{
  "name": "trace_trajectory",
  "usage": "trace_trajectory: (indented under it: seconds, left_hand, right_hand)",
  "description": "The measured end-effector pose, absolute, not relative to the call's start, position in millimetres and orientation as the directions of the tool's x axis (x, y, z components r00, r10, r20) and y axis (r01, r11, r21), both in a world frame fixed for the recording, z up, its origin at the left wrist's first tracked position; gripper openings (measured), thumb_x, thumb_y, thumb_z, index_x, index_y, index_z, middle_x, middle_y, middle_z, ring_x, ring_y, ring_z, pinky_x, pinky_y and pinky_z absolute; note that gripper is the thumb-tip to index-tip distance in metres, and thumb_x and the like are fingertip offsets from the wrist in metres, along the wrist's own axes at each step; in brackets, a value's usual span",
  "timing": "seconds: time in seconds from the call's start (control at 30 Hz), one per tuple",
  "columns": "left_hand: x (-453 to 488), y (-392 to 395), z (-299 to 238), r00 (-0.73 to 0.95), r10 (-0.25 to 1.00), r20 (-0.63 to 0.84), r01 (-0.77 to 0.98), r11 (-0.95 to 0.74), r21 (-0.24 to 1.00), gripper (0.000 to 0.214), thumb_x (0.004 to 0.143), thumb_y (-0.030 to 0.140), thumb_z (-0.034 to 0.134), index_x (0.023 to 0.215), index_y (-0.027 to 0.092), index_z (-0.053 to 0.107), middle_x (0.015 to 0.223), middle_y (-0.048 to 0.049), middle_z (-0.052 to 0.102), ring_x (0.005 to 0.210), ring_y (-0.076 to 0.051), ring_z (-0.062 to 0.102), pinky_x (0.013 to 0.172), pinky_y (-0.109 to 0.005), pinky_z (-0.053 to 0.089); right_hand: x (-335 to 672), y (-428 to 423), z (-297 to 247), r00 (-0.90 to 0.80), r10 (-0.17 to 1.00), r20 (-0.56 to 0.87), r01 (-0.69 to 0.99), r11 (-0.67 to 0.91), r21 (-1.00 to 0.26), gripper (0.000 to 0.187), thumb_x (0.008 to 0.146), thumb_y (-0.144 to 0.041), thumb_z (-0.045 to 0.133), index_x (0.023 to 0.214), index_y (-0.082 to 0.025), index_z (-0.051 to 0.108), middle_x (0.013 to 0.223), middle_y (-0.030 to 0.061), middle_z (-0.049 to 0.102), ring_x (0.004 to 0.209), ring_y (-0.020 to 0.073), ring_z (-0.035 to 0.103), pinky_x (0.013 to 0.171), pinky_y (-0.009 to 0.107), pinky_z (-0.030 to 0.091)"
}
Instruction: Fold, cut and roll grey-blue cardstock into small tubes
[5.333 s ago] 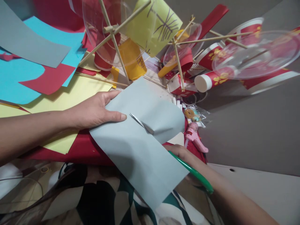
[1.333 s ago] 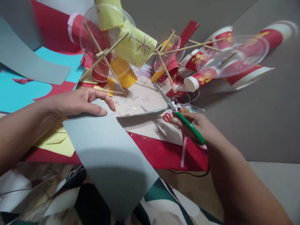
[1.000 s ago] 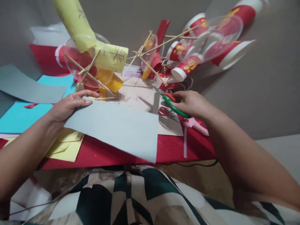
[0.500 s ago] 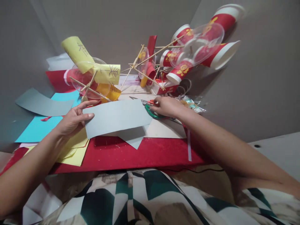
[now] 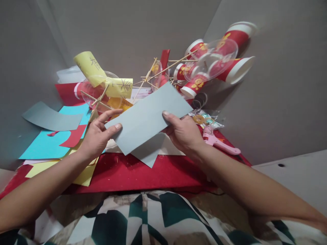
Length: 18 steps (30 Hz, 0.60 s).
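A pale grey-blue paper strip (image 5: 146, 115) is held up slantwise between both hands, its right end higher than its left. My left hand (image 5: 98, 134) pinches the lower left end, thumb on top. Near the right end, my right hand (image 5: 182, 131) grips the lower edge with its thumb on the face and its fingers behind. Under the strip lie a grey paper offcut (image 5: 149, 154) and a white sheet (image 5: 172, 147). The scissors are out of sight now, perhaps behind the strip or the right hand.
Left are a curved grey sheet (image 5: 53, 117), blue paper (image 5: 43, 144) and yellow paper (image 5: 87, 175). Behind stand yellow paper tubes (image 5: 92, 69), a wooden-stick frame (image 5: 145, 80) and red paper cups (image 5: 196, 85). A pink glue gun (image 5: 219, 141) rests right on the red tabletop (image 5: 143, 177).
My right hand has let go of the scissors and taken hold of the strip's right end. The strip has been raised and tilted, and the pink glue gun has come into view.
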<state>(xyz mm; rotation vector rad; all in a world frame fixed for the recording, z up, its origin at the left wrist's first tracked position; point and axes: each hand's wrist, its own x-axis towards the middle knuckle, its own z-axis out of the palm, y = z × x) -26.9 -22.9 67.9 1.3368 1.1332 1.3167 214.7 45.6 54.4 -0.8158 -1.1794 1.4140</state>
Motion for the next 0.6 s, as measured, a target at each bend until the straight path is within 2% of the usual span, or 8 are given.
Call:
trace_trajectory:
  seconds: [0.1, 0.17, 0.23, 0.3, 0.37, 0.43, 0.5, 0.6]
  left_hand:
    - [-29, -36, 75, 0.056, 0.977, 0.207, -0.095, -0.201, 0.975, 0.04, 0.088, 0.037, 0.073, 0.126, 0.027, 0.069, 0.108, -0.0049, 0.074, 0.079, -0.014, 0.07, 0.07, -0.024, 0.06]
    - [-35, -44, 81, 0.194, 0.952, 0.237, -0.116, -0.217, 0.969, 0.043, 0.091, 0.035, 0.07, 0.133, 0.029, 0.066, 0.098, -0.0054, 0.074, 0.073, -0.015, 0.071, 0.066, -0.025, 0.06]
    - [-40, -51, 86, 0.33, 0.903, 0.273, -0.07, -0.265, 0.962, 0.053, 0.089, 0.031, 0.071, 0.141, 0.032, 0.06, 0.098, -0.0063, 0.074, 0.074, -0.018, 0.072, 0.063, -0.027, 0.061]
    - [-44, -54, 90, 0.357, 0.879, 0.318, 0.069, -0.364, 0.929, 0.061, 0.086, 0.026, 0.075, 0.143, 0.035, 0.058, 0.103, -0.0063, 0.073, 0.077, -0.018, 0.071, 0.064, -0.027, 0.06]
    - [-45, -54, 93, 0.315, 0.847, 0.427, 0.241, -0.507, 0.827, 0.049, 0.083, 0.022, 0.078, 0.13, 0.033, 0.069, 0.101, -0.0052, 0.072, 0.079, -0.017, 0.068, 0.067, -0.026, 0.058]
    - [-44, -53, 95, 0.294, 0.796, 0.529, 0.372, -0.605, 0.704, 0.025, 0.083, 0.02, 0.078, 0.107, 0.028, 0.079, 0.091, -0.0039, 0.071, 0.078, -0.016, 0.065, 0.07, -0.026, 0.055]
    - [-43, -52, 97, 0.301, 0.772, 0.56, 0.432, -0.634, 0.641, 0.007, 0.083, 0.02, 0.076, 0.087, 0.025, 0.08, 0.088, -0.0036, 0.069, 0.082, -0.016, 0.064, 0.075, -0.028, 0.053]
    - [-42, -49, 96, 0.286, 0.812, 0.509, 0.461, -0.582, 0.67, 0.014, 0.085, 0.02, 0.073, 0.071, 0.021, 0.073, 0.09, -0.0024, 0.069, 0.091, -0.017, 0.063, 0.085, -0.03, 0.05]
  right_hand:
    - [208, 46, 62, -0.151, 0.987, 0.06, -0.358, 0.002, -0.934, 0.042, 0.062, -0.034, 0.084, 0.097, -0.02, 0.064, 0.087, 0.0031, 0.074, 0.082, 0.0229, 0.071, 0.067, 0.036, 0.064]
    - [206, 45, 63, -0.19, 0.982, 0.004, -0.377, -0.069, -0.924, 0.04, 0.06, -0.029, 0.084, 0.094, -0.019, 0.064, 0.082, 0.0021, 0.074, 0.075, 0.0216, 0.071, 0.065, 0.035, 0.063]
    - [202, 41, 60, -0.246, 0.968, -0.041, -0.366, -0.132, -0.921, 0.038, 0.059, -0.027, 0.084, 0.091, -0.018, 0.065, 0.08, 0.0021, 0.074, 0.07, 0.0206, 0.069, 0.064, 0.035, 0.062]
    - [197, 37, 55, -0.293, 0.954, -0.067, -0.346, -0.171, -0.923, 0.036, 0.059, -0.027, 0.085, 0.088, -0.018, 0.066, 0.081, 0.0027, 0.075, 0.068, 0.0198, 0.069, 0.066, 0.035, 0.061]
    - [190, 32, 50, -0.324, 0.943, -0.071, -0.329, -0.183, -0.926, 0.038, 0.058, -0.027, 0.085, 0.09, -0.018, 0.066, 0.085, 0.003, 0.076, 0.072, 0.0201, 0.07, 0.071, 0.035, 0.061]
    - [183, 29, 45, -0.351, 0.935, -0.05, -0.304, -0.165, -0.938, 0.041, 0.06, -0.03, 0.086, 0.094, -0.018, 0.067, 0.089, 0.0031, 0.076, 0.077, 0.021, 0.071, 0.076, 0.035, 0.06]
    - [179, 27, 41, -0.364, 0.931, 0.013, -0.244, -0.082, -0.966, 0.041, 0.066, -0.035, 0.084, 0.099, -0.019, 0.067, 0.09, 0.0031, 0.076, 0.081, 0.0213, 0.071, 0.078, 0.035, 0.059]
    - [176, 24, 36, -0.353, 0.919, 0.176, -0.119, 0.143, -0.983, 0.033, 0.08, -0.045, 0.076, 0.097, -0.018, 0.068, 0.089, 0.0033, 0.076, 0.081, 0.0195, 0.07, 0.072, 0.031, 0.058]
